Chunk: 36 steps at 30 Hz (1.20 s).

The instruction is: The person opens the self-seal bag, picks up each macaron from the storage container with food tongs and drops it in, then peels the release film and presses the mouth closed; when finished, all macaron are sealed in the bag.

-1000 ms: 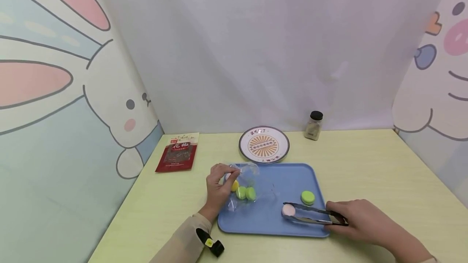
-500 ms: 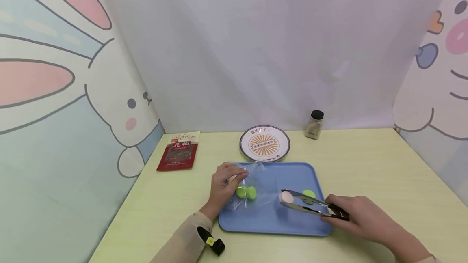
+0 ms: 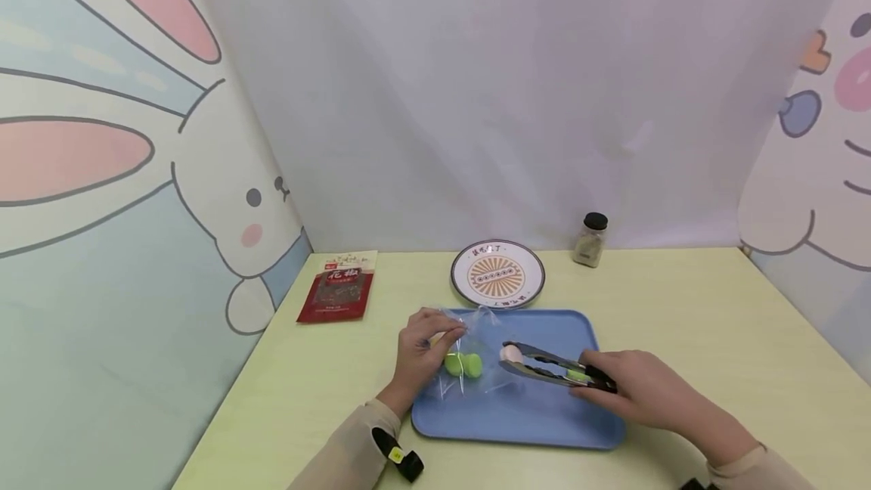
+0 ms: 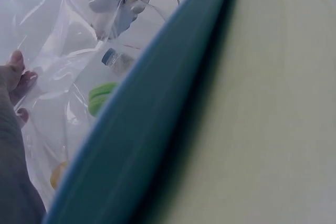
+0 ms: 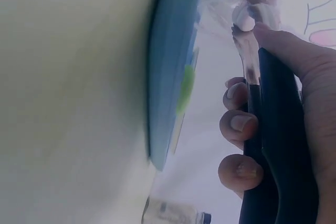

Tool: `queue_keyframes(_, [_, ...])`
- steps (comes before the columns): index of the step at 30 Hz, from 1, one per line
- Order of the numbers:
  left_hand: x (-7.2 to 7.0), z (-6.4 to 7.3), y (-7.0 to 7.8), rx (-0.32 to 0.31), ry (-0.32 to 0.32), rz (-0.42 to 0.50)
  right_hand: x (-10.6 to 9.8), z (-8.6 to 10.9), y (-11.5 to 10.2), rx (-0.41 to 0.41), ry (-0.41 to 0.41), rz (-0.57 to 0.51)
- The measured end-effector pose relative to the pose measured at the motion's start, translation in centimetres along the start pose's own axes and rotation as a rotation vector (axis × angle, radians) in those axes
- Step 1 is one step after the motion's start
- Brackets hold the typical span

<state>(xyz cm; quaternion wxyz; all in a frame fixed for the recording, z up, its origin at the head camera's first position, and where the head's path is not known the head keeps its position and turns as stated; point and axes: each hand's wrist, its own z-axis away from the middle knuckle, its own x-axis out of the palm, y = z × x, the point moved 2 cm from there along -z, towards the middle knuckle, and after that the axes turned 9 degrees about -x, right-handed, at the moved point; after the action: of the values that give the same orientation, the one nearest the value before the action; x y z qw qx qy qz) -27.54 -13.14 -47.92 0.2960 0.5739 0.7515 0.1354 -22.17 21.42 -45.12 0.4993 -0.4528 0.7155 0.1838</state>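
My left hand [image 3: 423, 346] pinches the edge of a clear plastic bag [image 4: 79, 45] over the left part of a blue tray [image 3: 517, 429]. Inside the bag show green macarons [image 3: 463, 364] and a yellow macaron [image 4: 58, 174]. My right hand [image 3: 636, 392] grips the black handles of metal tongs [image 5: 286, 135]. Between the tong tips is a pale pink macaron [image 3: 511, 355], held above the tray close to the bag's mouth. Another green macaron [image 3: 577, 375] lies on the tray, partly hidden behind the tongs.
Behind the tray stands a white plate [image 3: 498, 274] with an orange pattern. A small black-lidded jar [image 3: 590, 240] is at the back right of the table [image 3: 694, 324]. To the far left lies a red spice packet [image 3: 337, 289].
The tongs with the pink macaron have risen off the tray and moved left and away toward the bag. My left hand has shifted slightly right, spreading the bag's mouth toward the tongs.
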Motion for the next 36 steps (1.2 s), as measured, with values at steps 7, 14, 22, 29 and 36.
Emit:
queue_keyframes(7, [0.3, 0.1, 0.0, 0.005, 0.032, 0.032, 0.4, -2.0, 0.6, 0.025, -0.045, -0.015])
queue_keyframes(14, [0.2, -0.1, 0.0, -0.015, 0.045, 0.02, 0.9, -3.4, 0.1, -0.023, -0.07, -0.02])
queue_keyframes(22, [0.0, 0.0, 0.2, -0.001, 0.047, 0.015, 1.7, -6.0, -0.7, -0.048, -0.091, 0.047])
queue_keyframes(29, [-0.1, 0.3, 0.1, 0.019, 0.058, 0.041, 1.3, -8.8, -1.2, -0.061, -0.174, 0.013])
queue_keyframes(36, [-0.2, 0.2, 0.2, 0.032, 0.049, 0.077, 1.8, -10.4, -1.4, -0.063, -0.219, 0.018])
